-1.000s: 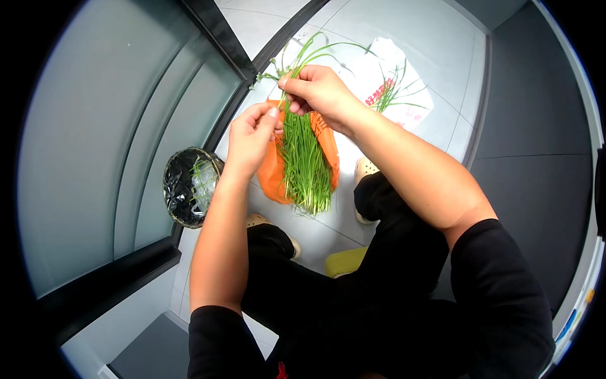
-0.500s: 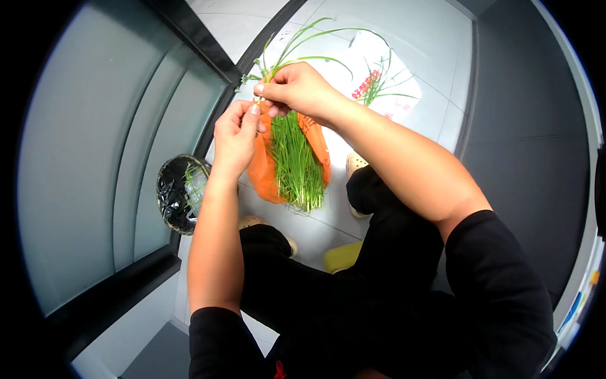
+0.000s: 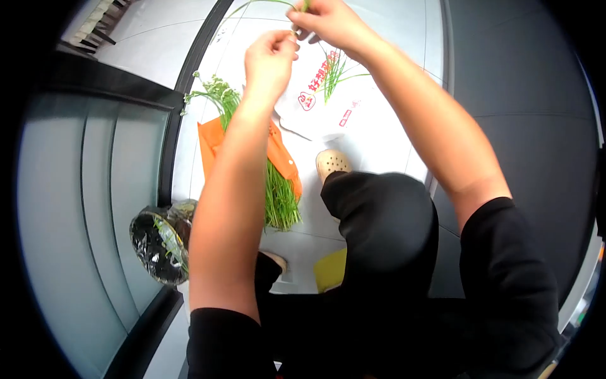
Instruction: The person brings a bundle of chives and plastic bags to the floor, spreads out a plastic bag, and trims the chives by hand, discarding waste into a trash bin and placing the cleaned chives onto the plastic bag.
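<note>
At the top of the view, my right hand (image 3: 331,24) pinches green garlic chives (image 3: 268,2), whose long leaves arch off to the left. Close beside it, my left hand (image 3: 270,62) has thumb and forefinger pressed together on what looks like the pale lower end of the same stalks. Beneath my left forearm a thick bunch of garlic chives (image 3: 281,202) lies on an orange bag (image 3: 281,155), with white flower buds at its far end. A white bag with red print (image 3: 315,117) lies under and beyond my hands, with a few loose chives (image 3: 332,72) on it.
A bin with a black liner (image 3: 148,243) stands at left by the frosted glass door (image 3: 69,208), with green scraps and clear plastic inside. My beige clog (image 3: 331,162) is planted near the white bag. A yellow-green stool (image 3: 329,270) shows below me. Dark panels line the right.
Both hands have moved up and to the right, from above the orange bag to over the white bag. The view has shifted, and the flower buds at the bunch's far end now show.
</note>
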Motion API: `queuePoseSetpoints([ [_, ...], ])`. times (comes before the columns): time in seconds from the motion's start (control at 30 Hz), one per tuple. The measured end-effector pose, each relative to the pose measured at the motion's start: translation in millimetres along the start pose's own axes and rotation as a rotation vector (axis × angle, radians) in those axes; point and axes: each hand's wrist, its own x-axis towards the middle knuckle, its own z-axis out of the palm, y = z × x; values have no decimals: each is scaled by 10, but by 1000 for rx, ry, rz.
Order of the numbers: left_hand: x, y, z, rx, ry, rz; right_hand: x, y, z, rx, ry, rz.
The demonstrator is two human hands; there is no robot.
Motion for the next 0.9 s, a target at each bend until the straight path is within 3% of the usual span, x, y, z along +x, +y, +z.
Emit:
queuePoseSetpoints([
  [0.07,170,-576,139,170,-103,-69,32,579,-21,-11,79,169],
  [0.13,69,-1157,196,172,-53,-117,42,1386,109,203,168,359],
  [0.2,-192,-1452,119,117,-75,-311,-16,2279,184,313,-10,663],
  [0.27,-448,-1696,-57,138,-125,-437,-169,2759,268,137,-13,918],
  [0.3,-562,-1789,-168,136,-118,-452,-214,2952,307,136,-26,929],
  [0.37,-827,-1916,-399,120,13,-610,-378,3155,348,132,171,1106],
  [0.4,-887,-1976,-521,120,30,-623,-411,3152,253,-312,-74,983],
  [0.47,-1192,-1998,-916,71,232,-784,-372,2939,241,-729,-278,805],
  [0.5,-1302,-1960,-1042,65,257,-772,-291,3084,197,-670,-284,628],
  [0.53,-1405,-1978,-1167,72,283,-777,-125,2772,254,-719,-302,732],
  [0.6,-1675,-2199,-1407,77,276,-764,66,2318,397,-915,-364,398],
  [0.63,-1877,-2418,-1494,230,244,-748,120,2072,521,-988,-386,249],
  [0.67,-2088,-2448,-1467,223,255,-755,131,1691,698,-1024,-453,220],
  [0.73,-2458,-2372,-1217,789,68,-730,85,1185,996,-986,-587,49],
  [0.83,-2892,-2217,-740,746,66,-811,-65,533,1413,-1065,-683,-102],
  [0.9,-3095,-2205,-538,1014,235,-724,-132,373,1662,-962,-672,-113],
])
